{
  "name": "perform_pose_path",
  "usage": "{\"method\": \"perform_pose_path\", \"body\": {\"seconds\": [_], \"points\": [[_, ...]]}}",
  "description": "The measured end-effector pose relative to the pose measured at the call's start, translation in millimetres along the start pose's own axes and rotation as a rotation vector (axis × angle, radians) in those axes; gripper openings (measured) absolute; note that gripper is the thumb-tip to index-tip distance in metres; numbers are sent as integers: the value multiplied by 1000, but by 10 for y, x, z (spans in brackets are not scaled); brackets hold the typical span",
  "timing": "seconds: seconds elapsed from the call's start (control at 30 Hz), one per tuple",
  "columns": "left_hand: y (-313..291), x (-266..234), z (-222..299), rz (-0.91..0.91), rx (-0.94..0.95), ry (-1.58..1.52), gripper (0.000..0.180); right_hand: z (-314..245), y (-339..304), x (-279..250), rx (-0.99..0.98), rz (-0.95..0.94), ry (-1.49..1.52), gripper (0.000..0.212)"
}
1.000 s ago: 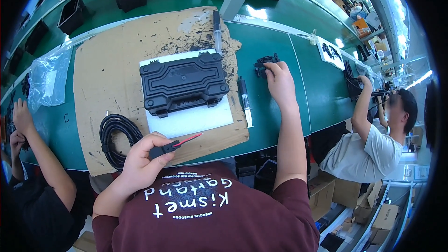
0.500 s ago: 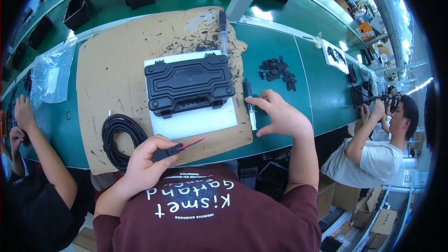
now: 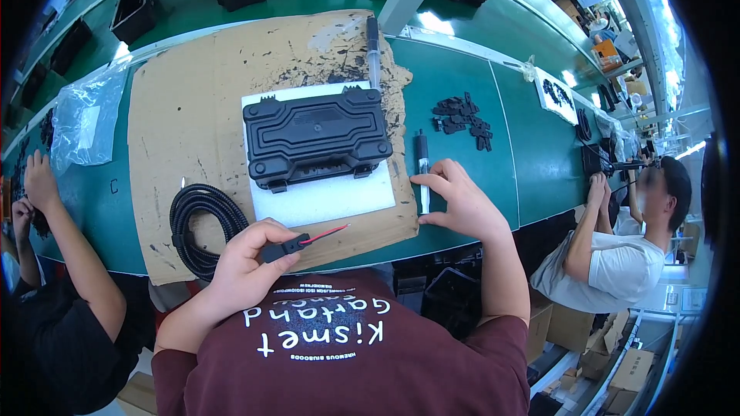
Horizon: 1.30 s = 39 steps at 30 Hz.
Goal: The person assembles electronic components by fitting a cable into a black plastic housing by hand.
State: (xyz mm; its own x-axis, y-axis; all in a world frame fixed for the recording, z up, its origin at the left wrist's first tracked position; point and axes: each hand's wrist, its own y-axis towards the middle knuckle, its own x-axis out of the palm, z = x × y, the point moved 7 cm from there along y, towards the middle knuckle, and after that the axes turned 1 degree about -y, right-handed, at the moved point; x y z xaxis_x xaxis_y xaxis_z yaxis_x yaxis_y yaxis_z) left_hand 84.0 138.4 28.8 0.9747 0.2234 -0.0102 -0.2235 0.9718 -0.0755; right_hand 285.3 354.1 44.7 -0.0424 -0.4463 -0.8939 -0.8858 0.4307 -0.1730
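Note:
My left hand (image 3: 254, 262) is closed on a small black connector (image 3: 293, 244), with a thin red wire and a dark one sticking out to the right. A coil of black corrugated tubing (image 3: 189, 219) lies just left of that hand. At the right edge of the cardboard, my right hand (image 3: 466, 204) has thumb and forefinger apart. Its forefinger crosses over a syringe-like tube (image 3: 423, 154) with a dark upper part and a clear lower end, lying on the green bench. Whether the finger touches it, I cannot tell. A closed black plastic case (image 3: 317, 139) rests on a white foam sheet (image 3: 324, 206).
Under the foam is a stained cardboard sheet (image 3: 185, 100). Another dark-topped tube (image 3: 373, 54) lies at its far right corner. Small black parts (image 3: 462, 119) are piled right of it, and a clear plastic bag (image 3: 89, 123) lies left. Co-workers sit on both sides.
The syringe-like tube has shifted right, away from the cardboard edge, and turned slightly. My right forefinger has moved down along it. The left hand still holds the connector.

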Motion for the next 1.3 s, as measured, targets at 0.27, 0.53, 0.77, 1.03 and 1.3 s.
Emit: {"method": "perform_pose_path", "body": {"seconds": [0.27,0.53,0.77,1.03,1.3], "points": [[-34,-69,122,55,148,-27,21,-184,-211,-98,-199,127,928,63],[-48,-136,324,167,412,117,27,-1309,-388,164,-801,-417,1630,64],[-52,-180,392,180,409,123,29,-1481,-240,152,-906,-262,1379,61],[-70,-191,427,189,422,113,31,-1453,-256,164,-890,-206,1347,60],[-72,-183,441,187,431,133,29,-1441,-254,173,-861,-177,1338,59]]}}
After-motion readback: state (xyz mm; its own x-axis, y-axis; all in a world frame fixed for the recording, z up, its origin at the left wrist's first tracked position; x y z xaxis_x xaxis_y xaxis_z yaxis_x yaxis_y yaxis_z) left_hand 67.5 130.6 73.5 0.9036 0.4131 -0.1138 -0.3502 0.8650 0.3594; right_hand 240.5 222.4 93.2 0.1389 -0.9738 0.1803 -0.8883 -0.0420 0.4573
